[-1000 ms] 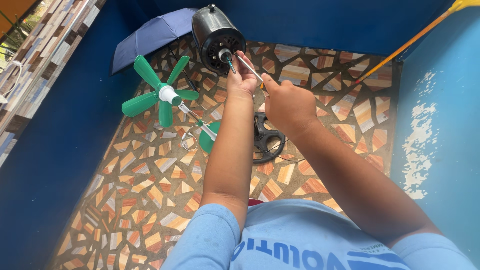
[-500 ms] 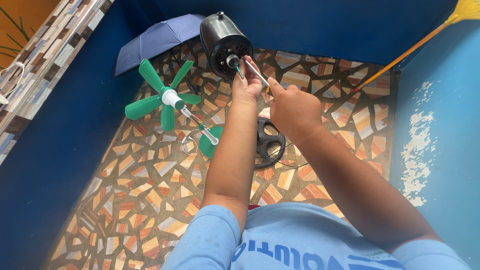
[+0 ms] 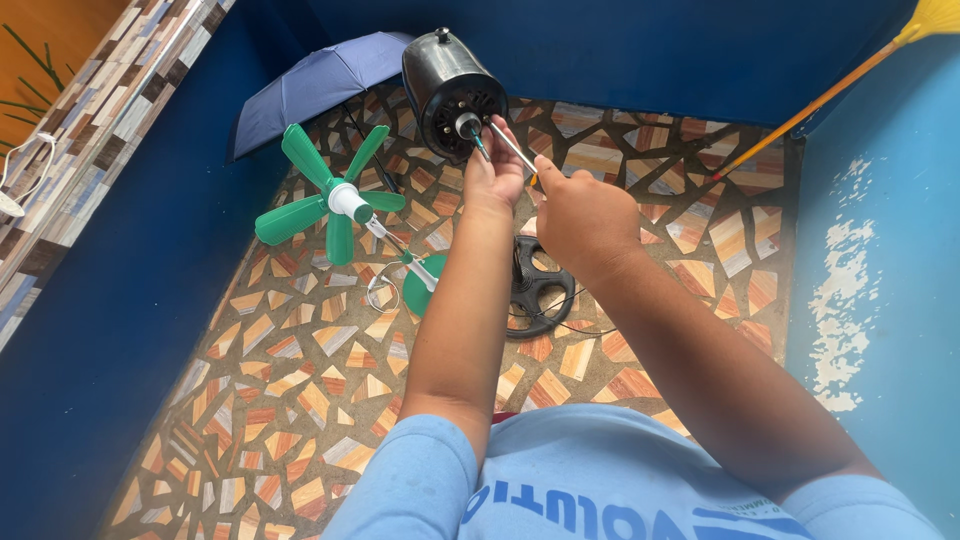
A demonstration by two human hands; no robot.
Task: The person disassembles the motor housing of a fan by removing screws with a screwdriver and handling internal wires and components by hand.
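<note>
Over the last second the view has shifted: the black fan motor housing [image 3: 452, 92] now sits higher and slightly left in the frame, close to the top edge. The left hand [image 3: 492, 172] and right hand [image 3: 583, 218] have followed it upward. The screwdriver [image 3: 513, 147] in the right hand's grip now lies with its tip nearer the motor shaft. The green fan blade [image 3: 327, 198] appears marginally higher in frame.
</note>
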